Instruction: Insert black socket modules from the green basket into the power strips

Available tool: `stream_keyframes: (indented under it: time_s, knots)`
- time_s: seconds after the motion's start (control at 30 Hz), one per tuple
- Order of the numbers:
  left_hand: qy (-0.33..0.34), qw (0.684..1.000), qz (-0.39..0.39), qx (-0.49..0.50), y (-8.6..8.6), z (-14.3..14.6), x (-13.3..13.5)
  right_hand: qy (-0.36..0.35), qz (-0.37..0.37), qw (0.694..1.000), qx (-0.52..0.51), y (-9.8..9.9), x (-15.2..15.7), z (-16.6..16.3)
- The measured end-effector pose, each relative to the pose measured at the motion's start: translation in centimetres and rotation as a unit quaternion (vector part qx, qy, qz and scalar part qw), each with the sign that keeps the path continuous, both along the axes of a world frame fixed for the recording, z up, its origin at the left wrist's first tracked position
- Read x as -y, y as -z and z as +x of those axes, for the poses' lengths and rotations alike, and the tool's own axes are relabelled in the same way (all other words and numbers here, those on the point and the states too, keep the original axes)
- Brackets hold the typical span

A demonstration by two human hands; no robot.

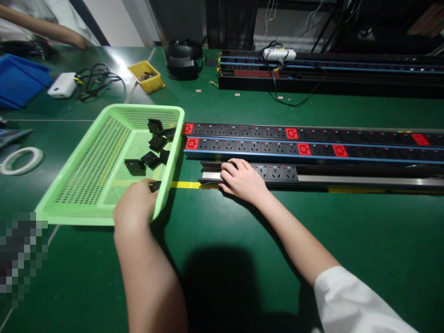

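My left hand (pixel 134 206) reaches over the near rim of a light green plastic basket (pixel 81 215). Its fingers, partly hidden, are closed on a black socket module (pixel 155 186). More black socket modules (pixel 135 167) lie loose in the basket's right half. My right hand (pixel 243 181) rests near the left end of a black metal rail (pixel 347 180), its fingers curled over a socket module and the thumb at the rail's near edge. To the right of that hand, several black socket modules (pixel 277 172) sit in a row in the rail; what lies under the palm is hidden.
Behind the rail lie two long power strips (pixel 243 131) with red and black sockets. Farther back are more strips (pixel 312 85) with a white power block (pixel 279 54). A yellow bin (pixel 147 76), a blue bin (pixel 21 81) and a tape roll (pixel 21 161) stand left. Another person's arm (pixel 45 25) shows top left.
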State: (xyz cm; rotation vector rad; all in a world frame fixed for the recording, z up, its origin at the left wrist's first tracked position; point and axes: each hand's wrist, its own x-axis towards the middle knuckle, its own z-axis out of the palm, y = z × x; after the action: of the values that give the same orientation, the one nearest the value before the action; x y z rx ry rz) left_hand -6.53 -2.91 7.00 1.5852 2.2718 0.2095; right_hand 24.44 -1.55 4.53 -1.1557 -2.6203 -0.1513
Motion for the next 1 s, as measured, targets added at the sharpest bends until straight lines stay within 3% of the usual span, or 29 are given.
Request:
stream_keyframes:
  time_s: [0.07, 0.13, 0.2, 0.3, 0.4, 0.47, 0.6, 0.67, 0.8, 1.0]
  knots:
    - [-0.018, 0.998, -0.057, -0.036, -0.7, 0.6, -0.1, 0.001, 0.006, 1.0, 0.004, 0.1, 0.0, 0.0]
    - [-0.031, 0.997, -0.054, -0.038, -1.5, 1.2, -0.1, 0.001, 0.013, 1.0, 0.008, 0.2, 0.0, 0.0]
    - [-0.052, 0.998, -0.005, -0.024, -2.1, 1.8, -0.1, 0.001, 0.017, 1.0, 0.008, 0.2, 0.0, 0.0]
    - [-0.089, 0.982, 0.158, 0.049, -2.3, 2.5, -0.2, 0.001, 0.016, 1.0, 0.002, 0.3, 0.0, 0.0]
    - [-0.089, 0.914, 0.336, 0.21, -2.0, 3.6, -0.6, 0.0, 0.013, 1.0, -0.001, 0.3, 0.0, 0.0]
    - [-0.073, 0.846, 0.386, 0.36, -2.1, 4.7, -1.0, -0.001, 0.013, 1.0, 0.002, 0.3, 0.0, 0.0]
    - [-0.058, 0.715, 0.307, 0.625, -3.0, 7.2, -1.0, -0.002, 0.013, 1.0, 0.002, 0.3, 0.0, 0.1]
    - [-0.041, 0.682, 0.251, 0.686, -3.4, 8.1, -0.7, -0.002, 0.014, 1.0, 0.002, 0.3, 0.0, 0.1]
    - [-0.017, 0.671, 0.195, 0.715, -3.5, 9.0, -0.3, -0.004, 0.017, 1.0, 0.009, 0.2, 0.0, 0.1]
    - [-0.011, 0.726, 0.138, 0.674, -1.9, 9.5, -1.1, -0.002, 0.014, 1.0, 0.006, 0.2, 0.0, 0.0]
